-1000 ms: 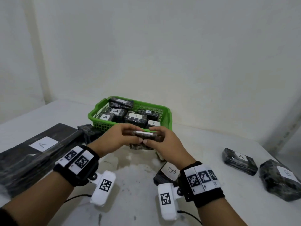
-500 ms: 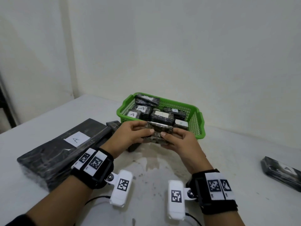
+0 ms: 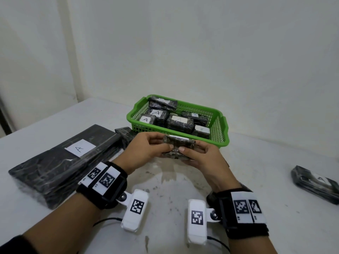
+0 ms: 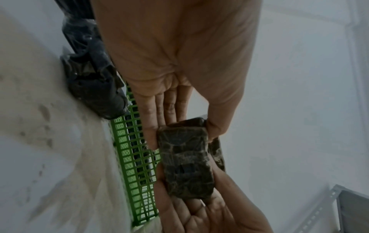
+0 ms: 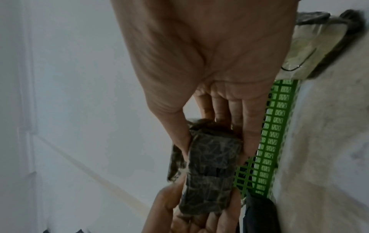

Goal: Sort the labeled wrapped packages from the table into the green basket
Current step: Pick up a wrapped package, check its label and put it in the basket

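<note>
Compared with half a second earlier, the small dark plastic-wrapped package [image 3: 178, 147] sits slightly lower between the two hands, and the view has swung a little leftwards; the grip itself looks unchanged.

At the left of the frame a large flat black wrapped slab with a white "A" label [image 3: 62, 162] lies on the white table [image 3: 256, 171]. Next comes the left hand [image 3: 146, 149], thumb and fingers pinching the package's left end. The package hangs above the table at centre frame, its long axis running left to right between the hands, white label edge turned up and away. The right hand [image 3: 200, 158] pinches the other end, thumb on the near face and fingers behind.

Directly above the package in the frame stands the green plastic mesh basket [image 3: 222, 129], already holding several labelled packages; its near wall is just beyond the fingertips. Both hands seem equally near, so the coming move is probably a short lift forward over that rim.

At the far right, another dark wrapped package labelled "A" [image 3: 315, 184] lies on the table.
</note>
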`<action>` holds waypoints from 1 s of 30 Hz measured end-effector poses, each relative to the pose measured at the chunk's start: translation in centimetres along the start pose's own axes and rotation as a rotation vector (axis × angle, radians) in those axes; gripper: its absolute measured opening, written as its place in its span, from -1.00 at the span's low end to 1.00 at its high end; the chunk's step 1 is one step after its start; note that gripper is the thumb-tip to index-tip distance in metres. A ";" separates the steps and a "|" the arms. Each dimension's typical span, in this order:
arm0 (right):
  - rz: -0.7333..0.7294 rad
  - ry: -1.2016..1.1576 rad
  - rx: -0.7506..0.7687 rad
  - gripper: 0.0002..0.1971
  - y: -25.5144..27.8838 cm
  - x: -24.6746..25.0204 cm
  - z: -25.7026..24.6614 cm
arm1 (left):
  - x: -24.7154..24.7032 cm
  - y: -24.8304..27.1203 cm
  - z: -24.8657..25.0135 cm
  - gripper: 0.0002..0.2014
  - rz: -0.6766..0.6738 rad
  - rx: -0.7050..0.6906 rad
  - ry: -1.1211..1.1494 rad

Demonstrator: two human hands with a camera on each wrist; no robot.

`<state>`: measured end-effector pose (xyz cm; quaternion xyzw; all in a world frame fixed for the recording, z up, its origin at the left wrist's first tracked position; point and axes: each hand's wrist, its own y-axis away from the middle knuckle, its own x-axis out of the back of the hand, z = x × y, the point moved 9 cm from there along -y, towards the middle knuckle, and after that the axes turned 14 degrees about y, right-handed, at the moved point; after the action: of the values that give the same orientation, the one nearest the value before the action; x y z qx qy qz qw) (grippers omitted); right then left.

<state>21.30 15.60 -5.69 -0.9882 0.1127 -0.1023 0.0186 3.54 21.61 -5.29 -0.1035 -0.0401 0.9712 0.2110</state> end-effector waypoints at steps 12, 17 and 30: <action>0.100 0.145 0.097 -0.64 0.5 0.4 -0.6 | -1.3 0.6 -0.2 -0.66 -0.132 -0.006 -0.031; 0.067 0.172 0.063 -0.59 0.2 0.5 -0.2 | 0.0 0.2 0.6 -0.60 -0.066 -0.088 -0.004; -0.124 -0.189 -0.018 -0.46 0.6 -0.6 -0.7 | -1.6 1.6 3.2 -0.49 -0.167 -0.313 -0.057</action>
<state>20.41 15.12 -5.21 -0.9986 0.0503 -0.0083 0.0138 3.61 19.43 -2.06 -0.1038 -0.2054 0.9347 0.2709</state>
